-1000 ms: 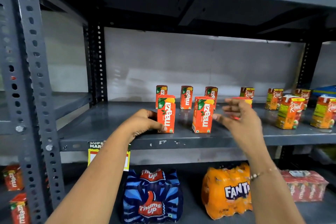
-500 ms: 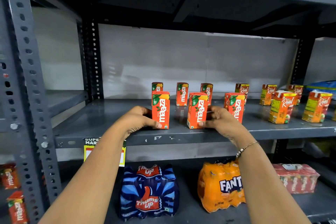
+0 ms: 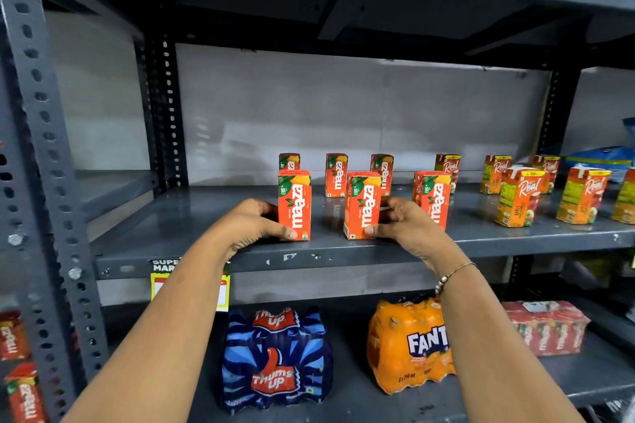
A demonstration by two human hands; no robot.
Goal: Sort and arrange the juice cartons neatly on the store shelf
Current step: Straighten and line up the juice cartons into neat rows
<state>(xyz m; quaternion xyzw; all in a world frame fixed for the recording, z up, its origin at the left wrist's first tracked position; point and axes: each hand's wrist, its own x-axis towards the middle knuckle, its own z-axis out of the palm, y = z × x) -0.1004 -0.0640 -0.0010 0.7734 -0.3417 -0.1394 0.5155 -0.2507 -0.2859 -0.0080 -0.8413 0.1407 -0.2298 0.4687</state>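
Orange Maaza cartons stand upright on the grey middle shelf [image 3: 206, 216]. My left hand [image 3: 252, 225] grips the front left Maaza carton [image 3: 295, 204] from its left side. My right hand [image 3: 403, 225] grips the front middle Maaza carton [image 3: 362, 204] from its right side. A third front Maaza carton [image 3: 433, 197] stands just beyond my right hand. Three more Maaza cartons [image 3: 336, 175] line the back. To the right, several Real cartons [image 3: 519, 197] stand in two rows.
The lower shelf holds a Thums Up pack [image 3: 275, 359], a Fanta pack [image 3: 409, 345] and a red carton pack [image 3: 546, 326]. A perforated steel upright [image 3: 44, 148] stands at the left. A price tag [image 3: 161, 280] hangs on the shelf's front lip.
My right hand came down from open in the air and closed on the front middle Maaza carton. The third front carton, hidden behind that hand a second ago, now stands in view. My left hand stayed put.
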